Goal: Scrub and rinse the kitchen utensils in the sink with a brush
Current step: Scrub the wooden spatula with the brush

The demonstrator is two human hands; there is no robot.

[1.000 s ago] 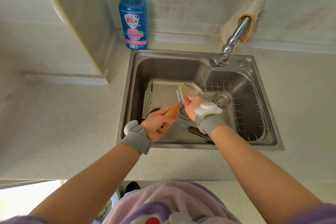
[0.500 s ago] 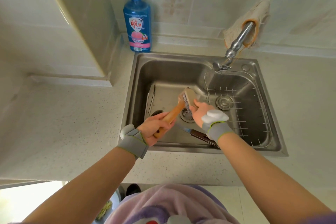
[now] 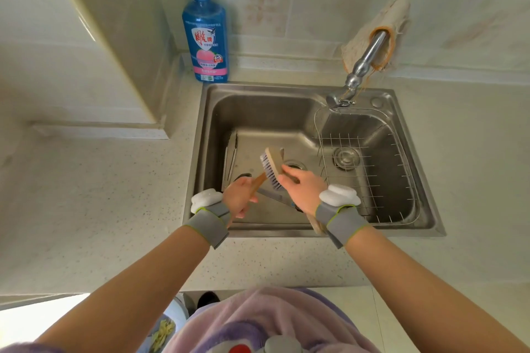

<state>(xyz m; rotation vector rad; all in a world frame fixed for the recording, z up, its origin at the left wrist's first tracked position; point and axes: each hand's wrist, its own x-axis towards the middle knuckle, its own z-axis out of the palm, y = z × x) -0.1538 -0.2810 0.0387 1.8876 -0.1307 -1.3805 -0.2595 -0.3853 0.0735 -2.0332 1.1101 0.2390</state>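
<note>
The brush (image 3: 272, 165) is held in the air above the front left of the sink (image 3: 272, 112), its wooden handle slanting down toward the person and its bristles turned left and downward. A second ago the right grip (image 3: 305, 189) was wrapped over the brush head. Half a second ago it had slipped to the bristle side, and now it keeps only a light hold at the near end of the head. The head has also tipped so that the bristles show. I take this to be the person setting the brush the right way round, with scrubbing itself not yet under way.

The left grip (image 3: 239, 199) is clenched round the lower part of the handle, thumb side up. The right grip is mostly unfolded, and its thumb and forefinger pinch the end of the head while the other fingers stay loose.

Just below the two hands, on the sink floor, lies what looks like a knife (image 3: 275, 196). Its grey blade shows between the wrists, but its handle is largely hidden under the right wrist, so I cannot be sure of it. Neither hand touches it.

A wire basket (image 3: 372, 189) sits in the right part of the sink. No water can be seen coming from the faucet (image 3: 365, 63), which has a cloth (image 3: 395, 17) draped over it. A blue soap bottle (image 3: 206, 37) stands on the table (image 3: 114, 195) at the sink's back left corner.
</note>
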